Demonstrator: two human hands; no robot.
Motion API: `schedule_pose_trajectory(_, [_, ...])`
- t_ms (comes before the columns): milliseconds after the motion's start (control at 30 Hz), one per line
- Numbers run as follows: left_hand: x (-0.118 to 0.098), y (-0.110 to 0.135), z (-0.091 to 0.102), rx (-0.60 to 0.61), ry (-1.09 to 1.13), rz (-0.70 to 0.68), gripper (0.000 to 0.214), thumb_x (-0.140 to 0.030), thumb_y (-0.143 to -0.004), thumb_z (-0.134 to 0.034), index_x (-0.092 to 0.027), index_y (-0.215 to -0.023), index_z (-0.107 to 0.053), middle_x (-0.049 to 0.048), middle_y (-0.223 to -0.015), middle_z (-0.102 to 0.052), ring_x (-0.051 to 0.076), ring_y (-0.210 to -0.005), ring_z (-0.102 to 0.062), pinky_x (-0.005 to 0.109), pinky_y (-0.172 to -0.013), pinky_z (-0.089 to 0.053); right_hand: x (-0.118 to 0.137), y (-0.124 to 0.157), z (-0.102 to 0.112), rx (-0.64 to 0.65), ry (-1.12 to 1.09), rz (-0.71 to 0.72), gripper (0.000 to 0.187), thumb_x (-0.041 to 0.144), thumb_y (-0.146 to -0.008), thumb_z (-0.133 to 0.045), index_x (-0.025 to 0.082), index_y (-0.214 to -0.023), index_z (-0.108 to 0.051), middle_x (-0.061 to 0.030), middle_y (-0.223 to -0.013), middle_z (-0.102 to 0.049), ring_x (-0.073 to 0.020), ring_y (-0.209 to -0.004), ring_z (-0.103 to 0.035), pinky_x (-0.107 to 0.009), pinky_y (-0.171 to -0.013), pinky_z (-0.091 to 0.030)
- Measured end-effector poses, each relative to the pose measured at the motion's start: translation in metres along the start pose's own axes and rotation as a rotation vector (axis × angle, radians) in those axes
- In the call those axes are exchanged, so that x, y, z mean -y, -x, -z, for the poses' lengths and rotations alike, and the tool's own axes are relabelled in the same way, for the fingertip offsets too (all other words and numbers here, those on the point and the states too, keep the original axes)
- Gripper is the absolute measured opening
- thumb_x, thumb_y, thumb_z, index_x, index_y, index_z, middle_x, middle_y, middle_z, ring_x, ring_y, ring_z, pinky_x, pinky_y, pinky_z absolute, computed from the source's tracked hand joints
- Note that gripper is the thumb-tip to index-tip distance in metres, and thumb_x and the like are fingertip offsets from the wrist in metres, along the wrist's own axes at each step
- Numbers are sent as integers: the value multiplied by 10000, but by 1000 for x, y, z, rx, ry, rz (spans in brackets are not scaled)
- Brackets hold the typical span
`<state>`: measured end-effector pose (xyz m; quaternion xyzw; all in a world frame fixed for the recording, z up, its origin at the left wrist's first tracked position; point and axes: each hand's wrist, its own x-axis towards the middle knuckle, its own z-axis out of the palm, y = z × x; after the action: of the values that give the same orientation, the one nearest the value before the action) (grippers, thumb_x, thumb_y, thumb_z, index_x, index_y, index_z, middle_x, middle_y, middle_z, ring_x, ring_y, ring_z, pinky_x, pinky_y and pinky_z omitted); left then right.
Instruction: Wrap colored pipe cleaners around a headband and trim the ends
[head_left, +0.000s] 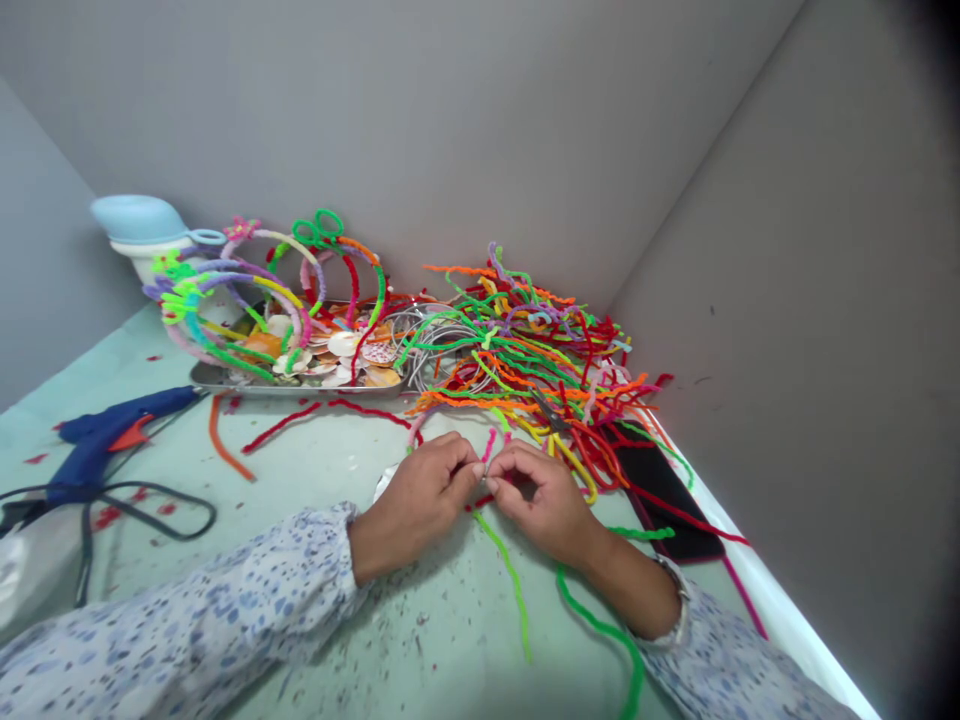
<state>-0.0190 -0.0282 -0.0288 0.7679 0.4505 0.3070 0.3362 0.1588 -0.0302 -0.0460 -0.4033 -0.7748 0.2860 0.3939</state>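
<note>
My left hand (424, 500) and my right hand (547, 505) meet fingertip to fingertip above the table, both closed in a pinch. A short pink pipe cleaner (489, 445) sticks up from between the fingertips. Its lower end is hidden by the fingers, so how each hand grips it is only partly visible. A bit of red pipe cleaner (484, 501) shows just under the hands. From there a lime-green pipe cleaner (516, 585) trails down the table. A thicker green pipe cleaner (607, 630) curves beneath my right forearm.
Behind stands a metal tray (300, 390) with shells and pipe-cleaner-wrapped headbands (277, 290). Bare wire hoops (435, 350) lie beside a tangled pipe cleaner heap (525, 350). A blue glue gun (112, 440) with cord sits left, a dark phone (667, 500) right. Walls enclose the table.
</note>
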Motion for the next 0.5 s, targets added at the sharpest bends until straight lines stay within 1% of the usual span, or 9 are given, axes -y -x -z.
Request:
schedule_pose_trajectory(167, [2, -2, 0, 18, -33, 16, 224, -194, -890, -454, -174, -667, -455, -32, -677, -451, 128, -662, -440, 257, -600, -312, -1, 1, -2, 17, 9, 59, 82, 129, -824, -554, 188, -809, -610, -30, -792, -610, -155, -733, -577, -273, -676, -452])
schedule_pose_trajectory(300, [0, -1, 0, 21, -10, 27, 223, -221, -910, -446, -176, -695, -481, -26, -687, -470, 136, -675, -459, 262, -608, -335, -2, 1, -1, -13, 35, 34, 70, 136, -815, -565, 186, -788, -607, -18, -758, -592, -152, -703, -564, -266, -648, -438])
schedule_pose_trajectory(400, [-5, 1, 1, -37, -19, -23, 151, -216, -924, -437, -178, -812, -530, -1, -797, -531, 152, -770, -498, 277, -686, -381, -2, 0, 1, -49, 26, -16, 68, 143, -806, -569, 186, -770, -607, -6, -730, -581, -144, -673, -553, -254, -619, -426])
schedule_pose_trajectory(467, [-7, 4, 1, -108, -58, -92, 82, -192, -912, -461, -174, -933, -538, 30, -910, -553, 170, -861, -507, 303, -765, -402, -1, -1, 2, -73, -4, -52, 74, 149, -805, -562, 187, -764, -609, -3, -724, -583, -141, -663, -553, -246, -604, -425])
schedule_pose_trajectory(500, [-7, 5, 1, -147, -85, -135, 98, -182, -899, -481, -169, -983, -530, 45, -952, -553, 180, -895, -505, 317, -795, -407, -1, -2, 2, -89, -23, -71, 73, 154, -804, -559, 187, -761, -609, -2, -721, -585, -139, -656, -552, -242, -595, -425])
